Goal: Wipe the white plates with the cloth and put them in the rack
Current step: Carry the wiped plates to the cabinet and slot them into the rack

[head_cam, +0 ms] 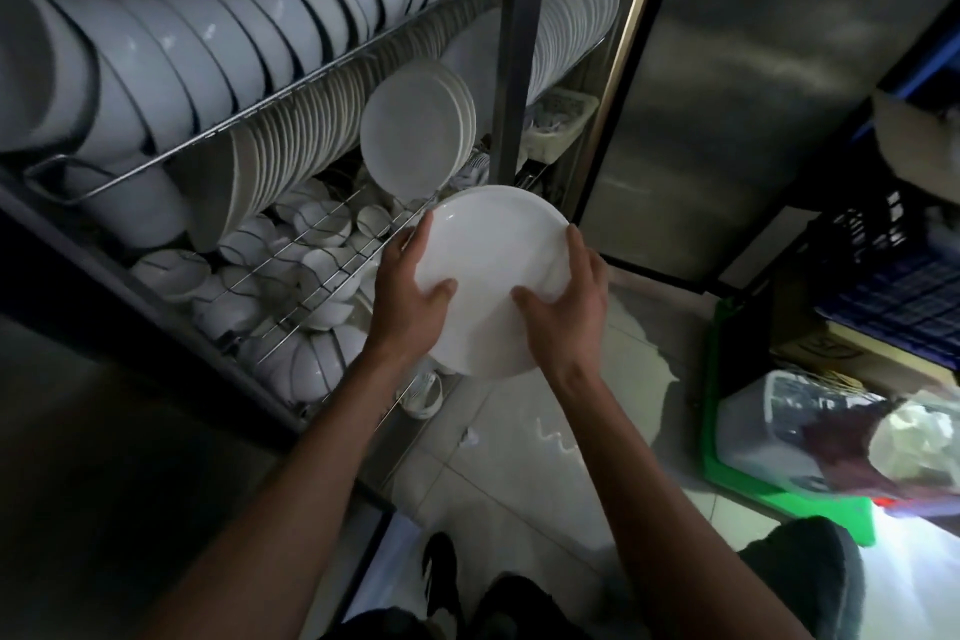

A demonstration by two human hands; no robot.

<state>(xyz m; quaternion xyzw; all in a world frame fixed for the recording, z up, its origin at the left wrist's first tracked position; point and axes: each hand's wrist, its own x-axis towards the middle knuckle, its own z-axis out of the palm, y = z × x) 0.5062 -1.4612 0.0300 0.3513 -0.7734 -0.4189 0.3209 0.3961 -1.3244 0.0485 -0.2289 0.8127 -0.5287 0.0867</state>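
Plate [493, 276]: held flat-side up just before the rack [322, 270], near the standing plates [415, 130], likely to go in beside them.
Left hand [410, 286]: fingers clamped on left rim.
Right hand [566, 291]: fingers clamped on right rim, steadying.
Cloth: not visible.

On the wire rack [332, 244] an open stretch of shelf lies between the row of upright plates [291, 140] on the left and the leaning plates [415, 130] on the right, while the metal post [519, 42] closes the right side and the bowls [171, 42] fill the shelf above.
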